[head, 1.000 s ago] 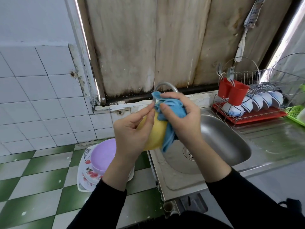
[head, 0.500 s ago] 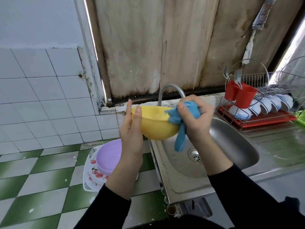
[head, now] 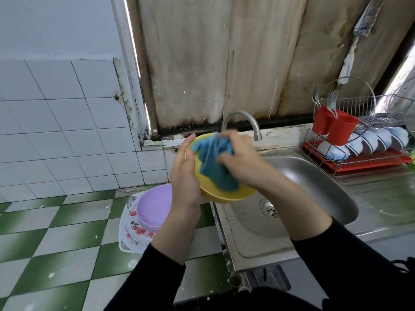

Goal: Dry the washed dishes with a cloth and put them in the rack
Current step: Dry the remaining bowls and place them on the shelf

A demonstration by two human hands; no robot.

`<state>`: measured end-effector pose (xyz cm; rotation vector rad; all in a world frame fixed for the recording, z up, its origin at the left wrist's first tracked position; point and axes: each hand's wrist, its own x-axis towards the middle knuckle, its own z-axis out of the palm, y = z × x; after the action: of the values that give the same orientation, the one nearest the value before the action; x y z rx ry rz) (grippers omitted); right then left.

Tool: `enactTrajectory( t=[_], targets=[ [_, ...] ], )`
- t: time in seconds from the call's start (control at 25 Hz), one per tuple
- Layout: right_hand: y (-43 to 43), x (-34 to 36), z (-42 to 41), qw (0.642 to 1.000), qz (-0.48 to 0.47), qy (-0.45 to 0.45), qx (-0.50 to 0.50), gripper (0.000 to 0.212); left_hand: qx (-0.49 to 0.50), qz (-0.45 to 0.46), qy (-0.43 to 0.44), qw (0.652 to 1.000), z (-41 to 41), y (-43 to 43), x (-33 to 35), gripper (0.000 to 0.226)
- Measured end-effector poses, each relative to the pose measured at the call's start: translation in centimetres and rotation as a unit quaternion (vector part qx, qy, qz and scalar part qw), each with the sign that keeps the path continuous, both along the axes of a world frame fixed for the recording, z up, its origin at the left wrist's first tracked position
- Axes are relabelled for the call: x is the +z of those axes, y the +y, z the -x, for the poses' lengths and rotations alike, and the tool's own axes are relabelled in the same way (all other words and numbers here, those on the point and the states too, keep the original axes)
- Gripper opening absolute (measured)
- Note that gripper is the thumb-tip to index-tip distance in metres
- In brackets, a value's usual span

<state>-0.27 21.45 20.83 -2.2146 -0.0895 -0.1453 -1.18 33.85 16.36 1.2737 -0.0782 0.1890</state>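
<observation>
A yellow bowl (head: pixel 226 195) is held tilted above the left edge of the sink, its inside facing me. My left hand (head: pixel 185 173) holds its left rim, fingers along the outside. My right hand (head: pixel 241 160) grips a bunched blue cloth (head: pixel 212 163) and presses it into the bowl; the hand is motion-blurred. The wire dish rack (head: pixel 359 158) with a red drip tray stands at the far right, holding several white bowls on edge. A purple bowl (head: pixel 152 205) sits on flowered plates (head: pixel 130 234) on the green-and-white tiled counter, below my left hand.
A steel sink (head: pixel 314 189) with a curved tap (head: pixel 240 122) lies under my right arm. Two red cutlery cups (head: pixel 336 126) with forks hang on the rack's front. Worn wooden boards back the sink, and white wall tiles rise on the left.
The bowl has tipped from nearly upright to facing me. My right hand moved the cloth from the rim into the bowl's inside. My left hand slid along the left rim.
</observation>
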Motion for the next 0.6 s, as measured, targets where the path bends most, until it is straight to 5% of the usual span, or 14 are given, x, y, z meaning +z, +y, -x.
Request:
enactTrajectory(
  t=[0.16, 0.28, 0.4, 0.52, 0.6],
  targets=[
    [0.1, -1.1, 3.0, 0.965, 0.161, -0.009, 0.208, 0.046, 0.02, -0.024, -0.022, 0.999, 0.3, 0.4, -0.2, 0.034],
    [-0.7, -0.7, 2.2, 0.941, 0.294, -0.006, 0.166, 0.043, 0.001, 0.007, 0.007, 1.0, 0.3, 1.1, 0.1, 0.034],
    [-0.4, -1.4, 1.4, 0.965, 0.237, -0.081, 0.074, 0.049, -0.044, 0.021, -0.005, 0.999, 0.5, 1.0, 0.8, 0.033],
    [0.3, -1.6, 2.1, 0.966, 0.168, -0.044, 0.193, 0.038, -0.052, 0.019, -0.002, 0.998, 0.6, 1.2, 0.8, 0.034],
    [-0.2, -0.7, 2.6, 0.943, 0.248, -0.01, 0.219, 0.032, -0.064, 0.032, 0.01, 0.997, 0.7, 1.5, 0.5, 0.035]
  ],
)
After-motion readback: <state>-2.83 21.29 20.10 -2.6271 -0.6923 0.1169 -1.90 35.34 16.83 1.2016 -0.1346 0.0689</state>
